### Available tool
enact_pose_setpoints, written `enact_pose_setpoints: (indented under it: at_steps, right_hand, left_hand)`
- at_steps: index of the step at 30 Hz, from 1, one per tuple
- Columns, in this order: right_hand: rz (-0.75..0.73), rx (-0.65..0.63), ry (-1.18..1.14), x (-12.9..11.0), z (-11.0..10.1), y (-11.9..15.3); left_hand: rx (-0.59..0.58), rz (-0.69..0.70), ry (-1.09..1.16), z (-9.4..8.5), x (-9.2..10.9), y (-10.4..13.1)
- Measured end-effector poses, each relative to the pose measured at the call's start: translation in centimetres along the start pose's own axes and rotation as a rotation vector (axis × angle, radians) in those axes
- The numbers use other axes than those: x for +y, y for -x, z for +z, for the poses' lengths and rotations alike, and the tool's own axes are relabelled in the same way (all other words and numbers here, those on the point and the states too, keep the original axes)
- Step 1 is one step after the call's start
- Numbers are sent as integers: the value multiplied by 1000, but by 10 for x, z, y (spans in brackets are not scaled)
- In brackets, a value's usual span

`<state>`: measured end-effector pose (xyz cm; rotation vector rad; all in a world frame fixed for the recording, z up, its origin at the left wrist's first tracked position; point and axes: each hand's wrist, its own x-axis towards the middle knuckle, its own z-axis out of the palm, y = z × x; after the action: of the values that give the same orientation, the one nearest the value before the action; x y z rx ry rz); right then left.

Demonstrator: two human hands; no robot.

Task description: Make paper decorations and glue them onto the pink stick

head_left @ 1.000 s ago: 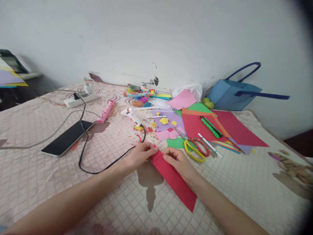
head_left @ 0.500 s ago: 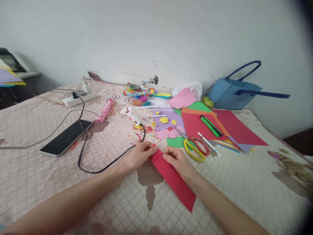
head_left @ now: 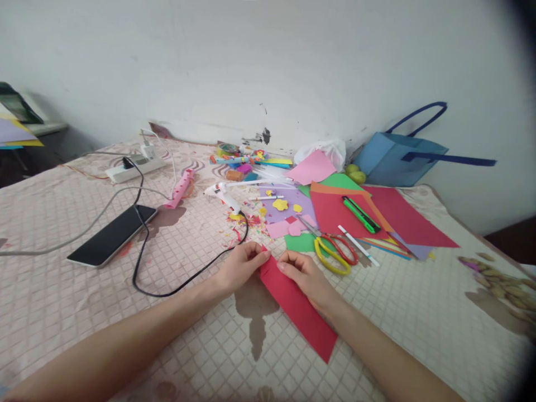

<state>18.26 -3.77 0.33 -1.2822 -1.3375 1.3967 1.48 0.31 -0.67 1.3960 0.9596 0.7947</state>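
Observation:
A long strip of red paper (head_left: 299, 310) slants down to the right over the patterned tablecloth (head_left: 201, 352). Its upper end looks folded, and my left hand (head_left: 243, 267) pinches it there between thumb and fingers. On the strip's right edge, a little below that fold, my right hand (head_left: 305, 276) grips with thumb on top and fingers curled beneath. Just beyond my right hand lie scissors (head_left: 335, 259) with red and yellow handles, partly open. The fingertips under the paper are hidden.
A white glue gun (head_left: 226, 196) with a black cord (head_left: 167, 294) lies ahead among paper scraps. A tablet (head_left: 113, 234) and power strip (head_left: 136, 167) are left. Stacked coloured sheets (head_left: 335, 209), a green cutter (head_left: 360, 215) and a blue bag (head_left: 397, 159) are right.
Both hands stay almost where they were, still holding the red paper strip. The strip's lower end has shifted very slightly; the whole view has moved a touch.

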Motion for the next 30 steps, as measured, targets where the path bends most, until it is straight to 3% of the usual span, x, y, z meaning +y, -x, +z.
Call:
enact_pose_setpoints:
  at_steps: [5,12,18,25,30]
  right_hand:
    - [7,-12,-107,0,2,-1]
    - [7,-79,-83,1,1,-4]
    - [-23,-92,-70,3,-1,-4]
    - [-37,-77,-66,3,4,-2]
    - [-60,-60,-63,4,6,0]
  left_hand:
    - [-19,25,-46,0,3,2]
    - [-55,14,-2,1,7,5]
    - [-95,-65,147,1,5,3]
    - [-48,-164,299,-2,10,2]
    - [-132,-232,382,-4,13,2]
